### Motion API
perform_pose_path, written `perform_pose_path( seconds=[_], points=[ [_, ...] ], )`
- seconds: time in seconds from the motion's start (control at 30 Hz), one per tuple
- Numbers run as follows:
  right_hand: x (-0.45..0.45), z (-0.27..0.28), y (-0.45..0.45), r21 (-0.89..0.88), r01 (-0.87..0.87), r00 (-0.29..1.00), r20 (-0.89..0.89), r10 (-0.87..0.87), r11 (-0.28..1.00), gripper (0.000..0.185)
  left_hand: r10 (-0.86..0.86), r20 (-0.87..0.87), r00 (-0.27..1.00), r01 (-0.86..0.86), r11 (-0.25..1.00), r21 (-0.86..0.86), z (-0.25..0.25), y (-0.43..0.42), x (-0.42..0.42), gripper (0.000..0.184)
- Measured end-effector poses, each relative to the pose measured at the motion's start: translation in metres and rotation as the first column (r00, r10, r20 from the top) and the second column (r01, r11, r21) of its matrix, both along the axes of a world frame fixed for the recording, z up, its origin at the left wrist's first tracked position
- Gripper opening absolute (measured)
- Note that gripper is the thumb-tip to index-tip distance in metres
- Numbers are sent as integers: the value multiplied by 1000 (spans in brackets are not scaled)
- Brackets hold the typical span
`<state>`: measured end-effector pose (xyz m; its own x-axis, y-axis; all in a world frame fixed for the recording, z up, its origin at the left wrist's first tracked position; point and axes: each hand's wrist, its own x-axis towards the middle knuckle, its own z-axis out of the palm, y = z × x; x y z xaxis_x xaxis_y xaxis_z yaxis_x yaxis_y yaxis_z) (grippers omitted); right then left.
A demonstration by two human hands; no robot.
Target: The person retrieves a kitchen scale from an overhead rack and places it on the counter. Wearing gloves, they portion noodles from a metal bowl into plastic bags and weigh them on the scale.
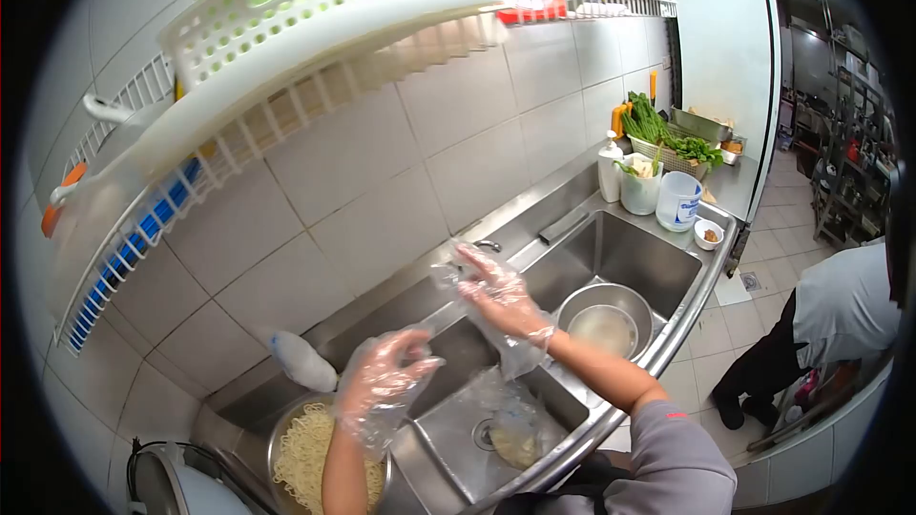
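Observation:
Clear plastic gloves cover both hands. My left hand [386, 374] is above the left side of the sink, close to a metal bowl of pale noodles [315, 458]; its fingers are loosely bent, with a gap to the thumb and nothing held. My right hand [498, 294] reaches over the divider between the basins near the tap [488, 246], fingers stretched out and holding nothing. Below the hands, a clear plastic bag [515, 434] with pale contents lies in the near basin. A round metal pot [637, 310] with cloudy liquid stands in the far basin.
Above hangs a wire rack [277, 124] with a white basket [296, 14]. A white bottle [303, 360] leans by the wall. Leafy greens [658, 129], tubs and a small bowl [708, 234] line the far counter. Another person [844, 310] bends at the right.

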<state>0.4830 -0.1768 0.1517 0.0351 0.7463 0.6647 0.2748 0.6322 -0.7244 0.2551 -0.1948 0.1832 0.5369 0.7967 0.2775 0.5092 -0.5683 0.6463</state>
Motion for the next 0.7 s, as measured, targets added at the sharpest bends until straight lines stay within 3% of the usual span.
perform_pose_path(
  seconds=[0.03,0.13,0.2,0.23,0.27,0.33,0.37,0.4,0.43,0.5,0.53,0.57,0.63,0.7],
  points=[
    [2,6,-7,21,-95,994,-46,96,995,64,3,-35,999,-4,999,-47,12,-15,31,34],
    [22,16,-23,-15,-251,955,-170,244,968,80,-254,112,961,249,967,59,-17,1,97,30],
    [55,36,-32,9,-352,901,-266,342,936,87,-239,-7,971,239,970,51,6,-12,139,26],
    [76,43,-36,35,-315,921,-232,314,948,88,-226,-60,972,229,972,48,13,-18,159,24],
    [102,54,-36,82,-277,939,-189,288,957,88,-264,34,964,265,964,-28,1,-13,178,19],
    [151,72,-24,235,-149,979,-99,176,961,89,-366,-133,921,388,890,238,17,-27,230,17],
    [172,83,-23,196,-142,973,-151,174,970,89,-389,-233,891,450,824,345,23,-33,252,16],
    [190,90,-15,167,-218,917,-302,260,962,83,-418,-256,872,486,804,344,22,-32,268,16],
    [207,105,-10,184,-135,945,-273,182,974,68,-385,-264,884,460,816,351,28,-33,277,16],
    [240,130,11,498,60,998,-62,-34,865,35,-304,-281,910,393,848,355,41,-35,284,16],
    [245,136,19,480,8,988,-137,66,877,25,-266,-263,927,354,853,383,47,-33,281,18],
    [250,139,26,444,-43,964,-218,154,895,21,-198,-272,942,283,904,322,57,-36,278,19],
    [259,158,32,501,13,993,-108,48,865,19,-57,-307,950,167,924,345,83,-42,273,21],
    [260,194,40,565,1,996,-72,49,825,21,-5,-131,991,57,914,401,110,-41,273,18]
  ],
)
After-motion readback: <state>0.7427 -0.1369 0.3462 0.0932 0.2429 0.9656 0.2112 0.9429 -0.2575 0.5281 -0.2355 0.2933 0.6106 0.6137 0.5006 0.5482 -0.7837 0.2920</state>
